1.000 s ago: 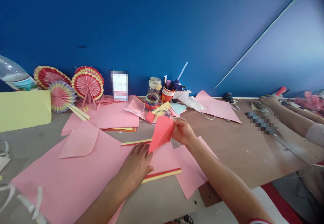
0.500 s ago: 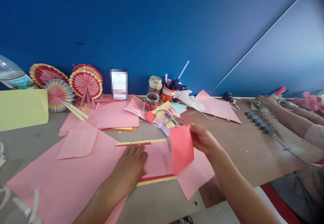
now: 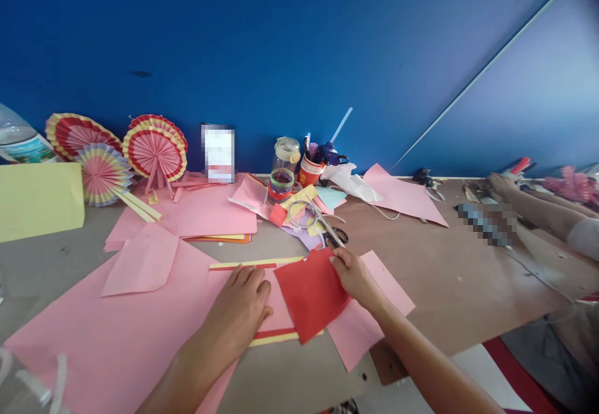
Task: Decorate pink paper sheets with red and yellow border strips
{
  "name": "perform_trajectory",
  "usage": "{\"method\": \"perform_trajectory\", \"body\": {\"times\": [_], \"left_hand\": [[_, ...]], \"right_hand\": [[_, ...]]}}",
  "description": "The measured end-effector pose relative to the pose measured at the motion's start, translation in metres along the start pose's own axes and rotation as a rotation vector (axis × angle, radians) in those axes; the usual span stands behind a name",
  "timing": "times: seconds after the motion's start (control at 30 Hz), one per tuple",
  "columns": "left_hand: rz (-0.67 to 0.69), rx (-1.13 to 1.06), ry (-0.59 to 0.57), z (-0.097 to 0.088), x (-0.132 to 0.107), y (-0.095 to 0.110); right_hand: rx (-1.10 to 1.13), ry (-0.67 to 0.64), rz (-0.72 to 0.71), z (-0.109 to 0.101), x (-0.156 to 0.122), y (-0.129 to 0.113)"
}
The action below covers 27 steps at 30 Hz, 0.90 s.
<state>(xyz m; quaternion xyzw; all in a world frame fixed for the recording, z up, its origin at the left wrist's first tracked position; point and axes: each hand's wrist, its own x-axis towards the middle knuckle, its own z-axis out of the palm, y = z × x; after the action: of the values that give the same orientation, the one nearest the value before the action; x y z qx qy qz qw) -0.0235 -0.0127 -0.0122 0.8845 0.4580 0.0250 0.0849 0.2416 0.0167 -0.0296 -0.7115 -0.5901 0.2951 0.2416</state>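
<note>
My left hand (image 3: 247, 298) lies with its fingers outstretched on a pink paper piece (image 3: 277, 319) that has red and yellow strips along its far and near edges. Pinched by its right corner, a sheet of red paper (image 3: 312, 294) is in my right hand (image 3: 352, 270). The red sheet covers the right part of the striped piece. To the right, partly under my right forearm, is a loose pink sheet (image 3: 358, 333). Scissors (image 3: 337, 235) lie just beyond the red sheet, among coloured paper scraps (image 3: 304, 205).
Large pink sheets (image 3: 107, 333) spread at the left. Folded paper fans (image 3: 154, 146) stand by the blue wall, near a propped phone (image 3: 218, 152). A clear bottle (image 3: 285, 158) and a red cup of tools (image 3: 309, 171) are behind. At the far right are another person's hands (image 3: 503, 184).
My right hand has brought the red paper left and lower, tilting it flatter over the striped pink piece. The scissors' handles now show. My left hand stays on the pink paper.
</note>
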Motion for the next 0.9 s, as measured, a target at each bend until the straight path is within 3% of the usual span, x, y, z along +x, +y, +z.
{"method": "perform_trajectory", "body": {"times": [0.37, 0.63, 0.9], "left_hand": [[0.050, 0.020, 0.160, 0.015, -0.001, 0.006], [0.066, -0.038, 0.066, 0.026, 0.004, 0.014], [0.026, -0.078, 0.031, 0.023, 0.005, 0.016]], "right_hand": [[-0.045, -0.025, 0.048, -0.004, -0.007, -0.003], [-0.067, -0.011, 0.061, -0.005, -0.008, -0.008], [-0.221, -0.016, 0.012, -0.004, -0.007, -0.003]]}}
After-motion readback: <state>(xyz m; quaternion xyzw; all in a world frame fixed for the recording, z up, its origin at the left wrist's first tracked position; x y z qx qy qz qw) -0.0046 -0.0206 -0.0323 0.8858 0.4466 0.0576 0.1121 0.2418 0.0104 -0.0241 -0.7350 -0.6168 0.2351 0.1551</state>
